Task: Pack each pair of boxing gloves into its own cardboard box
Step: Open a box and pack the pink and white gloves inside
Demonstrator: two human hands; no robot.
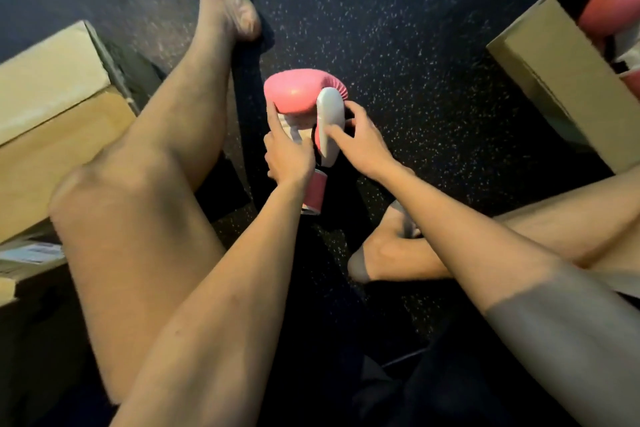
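A pink and white boxing glove (298,94) is held above the dark speckled floor in the middle of the view, its pink cuff pointing towards me. My left hand (285,149) grips its left side, the index finger stretched up along the padding. My right hand (356,137) holds the white thumb part from the right, fingers curled round it. An open cardboard box (561,69) at the upper right holds another pink glove (613,3). A second cardboard box (52,121) stands at the left, its inside hidden.
I sit on the dark speckled floor (415,45). My left leg (166,156) stretches forward between the left box and the glove. My right leg (519,236) is folded across at the right, its foot below the glove.
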